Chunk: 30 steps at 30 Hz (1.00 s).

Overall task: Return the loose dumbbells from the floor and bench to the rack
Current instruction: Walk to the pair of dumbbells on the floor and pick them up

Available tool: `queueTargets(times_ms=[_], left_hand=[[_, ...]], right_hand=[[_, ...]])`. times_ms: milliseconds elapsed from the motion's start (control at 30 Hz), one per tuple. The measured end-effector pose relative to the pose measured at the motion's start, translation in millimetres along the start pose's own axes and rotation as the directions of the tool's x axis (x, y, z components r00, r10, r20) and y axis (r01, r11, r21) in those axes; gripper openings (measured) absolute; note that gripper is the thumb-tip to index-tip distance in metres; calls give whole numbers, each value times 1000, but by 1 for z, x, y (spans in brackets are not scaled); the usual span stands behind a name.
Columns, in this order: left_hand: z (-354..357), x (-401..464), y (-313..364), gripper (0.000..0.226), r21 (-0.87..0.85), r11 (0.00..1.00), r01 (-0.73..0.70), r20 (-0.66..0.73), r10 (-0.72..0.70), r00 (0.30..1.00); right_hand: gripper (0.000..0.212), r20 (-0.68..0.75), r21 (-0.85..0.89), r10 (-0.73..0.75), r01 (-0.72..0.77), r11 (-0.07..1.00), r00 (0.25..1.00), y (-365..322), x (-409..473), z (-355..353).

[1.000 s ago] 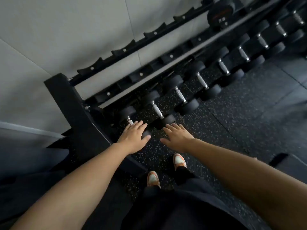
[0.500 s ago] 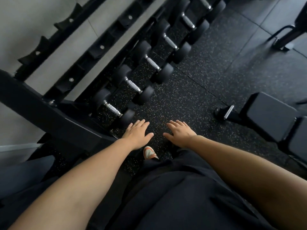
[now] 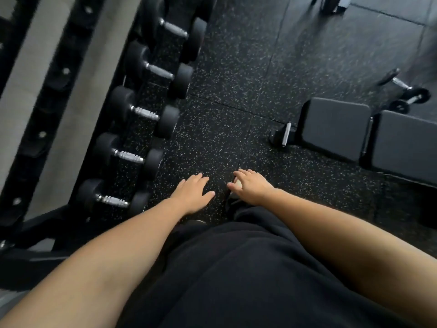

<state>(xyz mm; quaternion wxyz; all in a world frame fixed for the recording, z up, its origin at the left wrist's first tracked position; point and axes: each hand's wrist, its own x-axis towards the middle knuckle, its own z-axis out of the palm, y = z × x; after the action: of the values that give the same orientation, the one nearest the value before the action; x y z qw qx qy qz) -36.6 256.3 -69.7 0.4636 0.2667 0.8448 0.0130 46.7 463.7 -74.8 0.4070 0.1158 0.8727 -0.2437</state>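
The black dumbbell rack (image 3: 59, 74) runs along the left, and its lowest tier holds several black dumbbells with chrome handles; the nearest racked dumbbell (image 3: 113, 201) lies just left of my left hand (image 3: 192, 196). Two loose dumbbells (image 3: 404, 90) lie on the floor at the far right, beyond a black padded bench (image 3: 335, 127). My left hand and my right hand (image 3: 250, 185) hang out in front of me with relaxed fingers. Neither hand holds anything.
Speckled black rubber floor (image 3: 236, 79) spreads between the rack and the bench. The bench's foot with a metal roller (image 3: 285, 136) juts toward the middle. Another machine's base (image 3: 331, 3) shows at the top. My dark shorts fill the bottom.
The view has swung right, away from the rack: the bench and the loose dumbbells have come into sight. Both hands stay empty and have drawn back from the racked dumbbells.
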Motion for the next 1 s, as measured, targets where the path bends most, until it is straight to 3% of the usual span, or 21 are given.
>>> queueTargets(times_ms=[100,433,567,1000], left_hand=[[-25,23,19,70,38,999,-20,14,19,1000],[-149,122,74,66,179,967,-182,-1,185,983],[-200,170,77,76,221,946,-237,21,238,971],[-379,325,131,70,458,732,-504,223,455,862]], right_hand=[[87,-2,44,39,-39,998,999,28,3,-21],[73,-69,211,123,-106,972,990,76,43,-111],[73,-86,258,173,-145,955,981,77,70,-153],[72,-159,512,468,-333,792,869,86,144,-288]])
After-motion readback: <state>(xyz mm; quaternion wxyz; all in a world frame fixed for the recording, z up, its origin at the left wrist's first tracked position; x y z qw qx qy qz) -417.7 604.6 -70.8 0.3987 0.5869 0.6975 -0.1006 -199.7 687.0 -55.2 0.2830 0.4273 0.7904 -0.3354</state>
